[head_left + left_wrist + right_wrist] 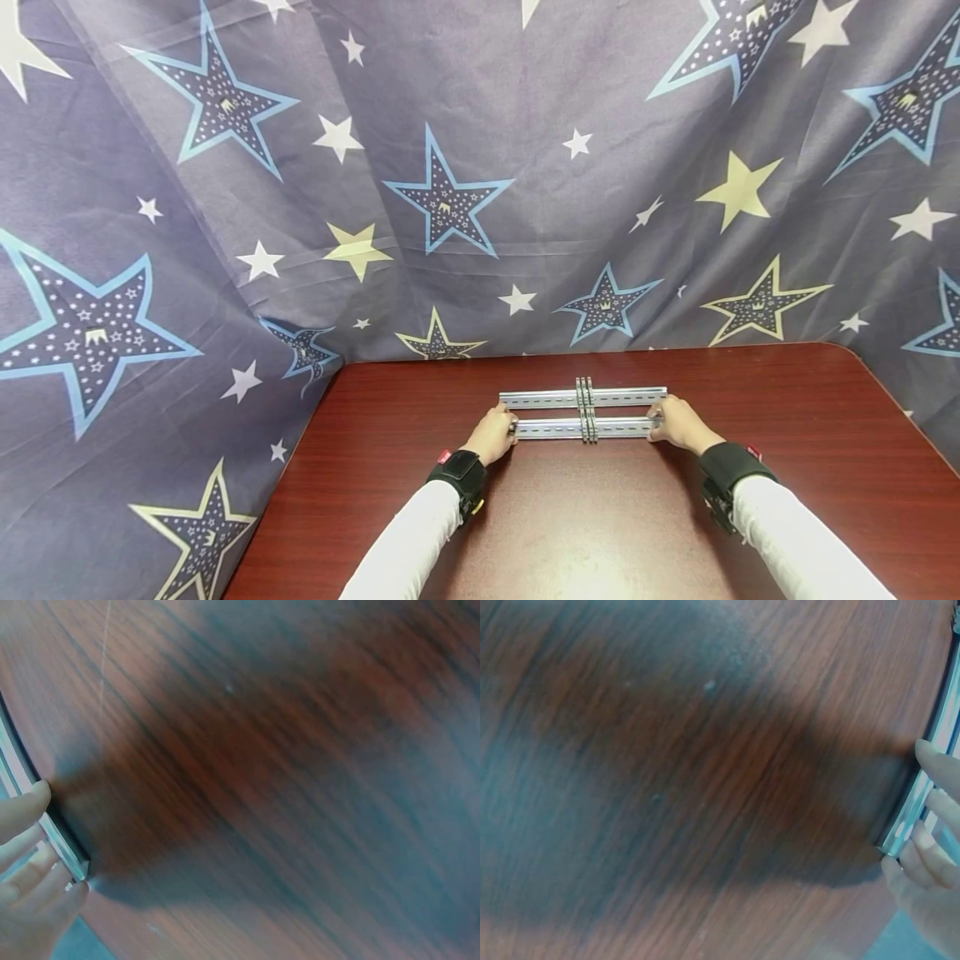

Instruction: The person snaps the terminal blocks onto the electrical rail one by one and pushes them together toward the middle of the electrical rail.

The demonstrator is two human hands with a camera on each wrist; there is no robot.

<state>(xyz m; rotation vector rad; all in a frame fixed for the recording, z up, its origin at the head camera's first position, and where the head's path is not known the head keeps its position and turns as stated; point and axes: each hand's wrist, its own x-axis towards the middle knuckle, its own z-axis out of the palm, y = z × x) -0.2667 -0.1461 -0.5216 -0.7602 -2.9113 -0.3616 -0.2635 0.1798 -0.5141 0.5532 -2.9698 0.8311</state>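
Observation:
Two slotted metal DIN rails lie parallel across the table, the near rail [551, 429] and the far rail [542, 401]. Narrow greenish-grey strips [585, 410] cross both of them around the middle. My left hand [492, 433] grips the left end of the near rail, with the thumb [30, 801] on its near edge and the fingers at its end. At the opposite end my right hand [681, 423] holds the same rail, its thumb [934, 759] likewise along the near edge. The right hand also overlaps the far rail's right end in the head view.
The rails lie on a dark red wood-grain table [420, 400]. A grey star-patterned cloth [480, 300] hangs behind the table and along its left side. A black wrist strap [461, 475] is on the left wrist, and another strap [731, 471] on the right.

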